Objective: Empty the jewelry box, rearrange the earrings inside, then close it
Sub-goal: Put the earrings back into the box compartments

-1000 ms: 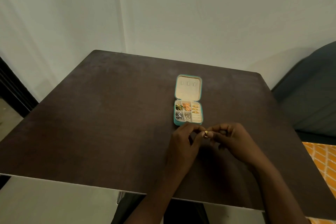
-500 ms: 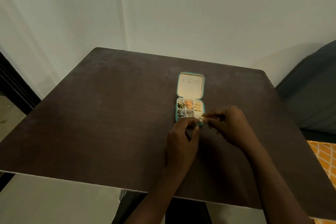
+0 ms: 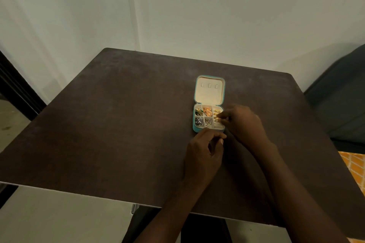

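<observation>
Right hand (image 3: pixel 240 122) over jewelry box (image 3: pixel 209 102); left hand (image 3: pixel 204 154) just beside.

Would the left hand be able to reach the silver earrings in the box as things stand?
Probably yes: the left hand sits just before the jewelry box, whose lid is open, and nothing covers the silver earrings.

We seem to be in a plain room of a home: a dark brown bench (image 3: pixel 122 124) stands against a bare pale wall (image 3: pixel 217 16), with a dark upholstered seat (image 3: pixel 343 92) at the right and an orange patterned cloth (image 3: pixel 353 163) beside it.
</observation>
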